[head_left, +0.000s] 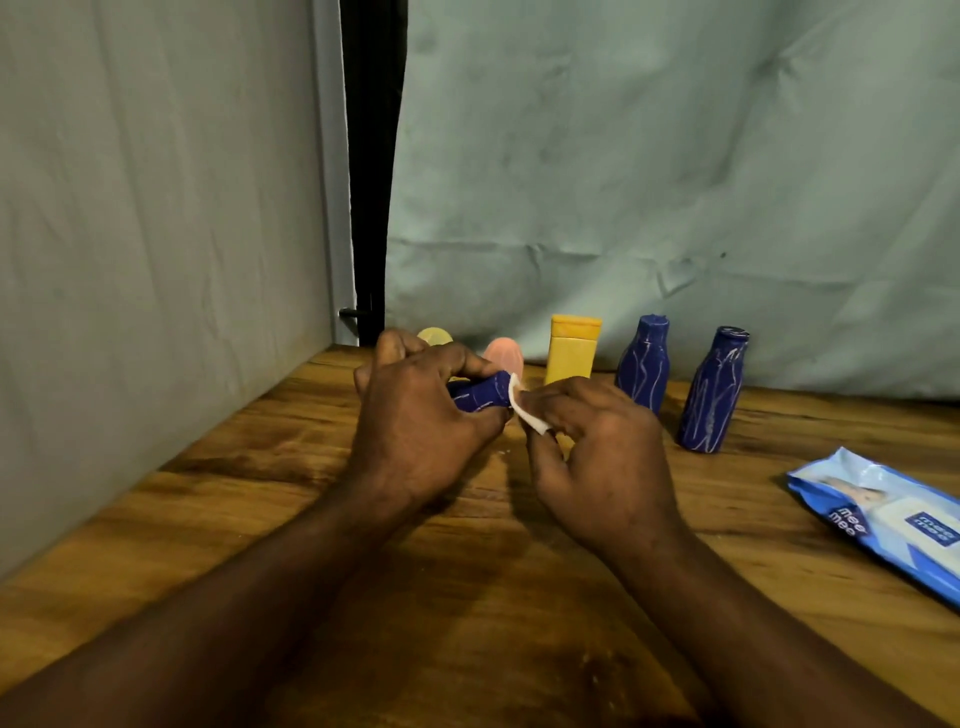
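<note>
I see the fingers of the left hand (415, 415) curled round a blue bottle (480, 395), which lies sideways over the middle of the counter (467, 597). At its 3 o'clock, the right hand (608, 457) pinches a white wipe (529, 414) that touches the bottle end.

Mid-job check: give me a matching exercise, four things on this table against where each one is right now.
Things:
1. white wipe
2. yellow container
3. wipes pack
4. held blue bottle

Places:
A. lying flat on the table, far right
B. gripped in the left hand
C. pinched in the right hand
D. standing upright near the back cloth

Pairs: 1-C; 2-D; 3-A; 4-B
</note>
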